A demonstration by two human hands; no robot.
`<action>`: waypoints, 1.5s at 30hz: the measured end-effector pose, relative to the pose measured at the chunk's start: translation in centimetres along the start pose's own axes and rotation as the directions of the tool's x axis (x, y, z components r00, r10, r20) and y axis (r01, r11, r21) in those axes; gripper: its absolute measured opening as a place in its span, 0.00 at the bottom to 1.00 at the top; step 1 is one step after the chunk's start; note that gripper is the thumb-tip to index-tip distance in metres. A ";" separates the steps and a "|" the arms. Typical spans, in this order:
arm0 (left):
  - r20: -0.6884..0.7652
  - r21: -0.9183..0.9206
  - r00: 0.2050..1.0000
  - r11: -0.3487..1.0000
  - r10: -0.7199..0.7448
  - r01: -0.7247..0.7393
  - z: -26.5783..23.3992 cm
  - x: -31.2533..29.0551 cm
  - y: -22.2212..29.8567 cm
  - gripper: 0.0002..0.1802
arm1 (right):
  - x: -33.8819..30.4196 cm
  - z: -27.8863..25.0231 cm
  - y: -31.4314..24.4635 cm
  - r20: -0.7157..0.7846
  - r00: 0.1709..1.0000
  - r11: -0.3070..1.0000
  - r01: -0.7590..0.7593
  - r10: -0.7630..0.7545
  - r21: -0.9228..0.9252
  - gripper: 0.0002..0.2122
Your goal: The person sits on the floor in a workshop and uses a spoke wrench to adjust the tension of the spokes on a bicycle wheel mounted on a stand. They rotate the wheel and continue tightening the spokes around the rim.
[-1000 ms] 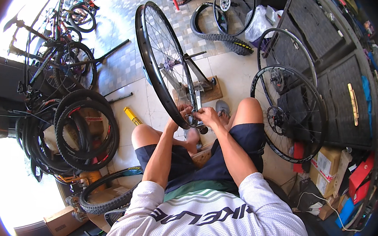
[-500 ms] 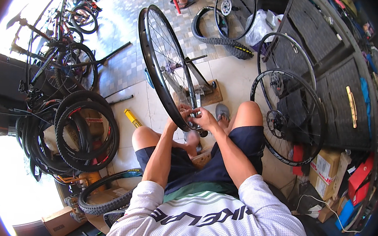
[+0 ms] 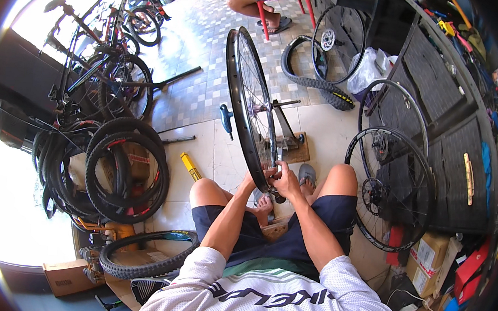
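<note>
A bare bicycle wheel (image 3: 234, 96) with a black rim and thin spokes stands upright before me in a truing stand (image 3: 285, 130) on a wooden base. At its lower near end, my left hand (image 3: 257, 178) is closed round the rim, its fingers partly hidden. Just to the right, my right hand (image 3: 286, 182) is closed in a pinch beside the rim and spokes. Whatever lies between its fingertips is too small to make out. Both hands are close together, above my knees. A blue-handled tool (image 3: 225, 121) lies on the floor left of the wheel.
Several tyres (image 3: 126, 173) and bicycles crowd the left. A yellow tool (image 3: 190, 166) lies near my left knee. Two spoked wheels (image 3: 385, 188) lean against the dark cabinet (image 3: 452, 135). Cardboard boxes (image 3: 425, 257) stand below. Another person's leg (image 3: 245, 4) shows beside a red stool.
My view has shifted, so the scene sits lower and further right. Both hands stay at the wheel's lower end, with slightly altered finger positions. The blue-handled tool now shows more fully.
</note>
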State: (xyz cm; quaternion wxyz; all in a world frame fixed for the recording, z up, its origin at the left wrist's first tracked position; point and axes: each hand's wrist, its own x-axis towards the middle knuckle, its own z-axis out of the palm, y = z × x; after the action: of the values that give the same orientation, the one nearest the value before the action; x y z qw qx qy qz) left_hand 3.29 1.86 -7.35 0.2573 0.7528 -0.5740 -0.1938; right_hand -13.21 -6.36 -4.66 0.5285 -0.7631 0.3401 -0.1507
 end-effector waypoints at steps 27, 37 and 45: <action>0.077 -0.492 0.889 0.758 -0.452 0.428 -0.7 0.2 4.0 0.30 | 0.0 0.3 0.2 -0.062 0.997 0.998 0.050 -0.053 -0.041 0.32; 0.132 -0.828 0.918 0.467 -0.373 0.309 1.7 -2.3 -2.6 0.33 | 0.6 0.8 1.0 0.374 0.923 0.698 -0.329 0.094 0.636 0.14; 0.249 -0.811 0.853 0.383 -0.458 0.442 1.9 -1.4 0.4 0.25 | 0.7 -2.0 1.9 -0.073 0.965 0.960 -0.240 0.252 0.142 0.17</action>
State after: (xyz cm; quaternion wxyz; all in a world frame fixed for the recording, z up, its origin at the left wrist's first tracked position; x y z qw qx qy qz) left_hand 1.49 2.80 -8.60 0.5312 0.6581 -0.1774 -0.5032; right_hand -14.59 -8.68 -5.72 0.5765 -0.6705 0.4453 -0.1404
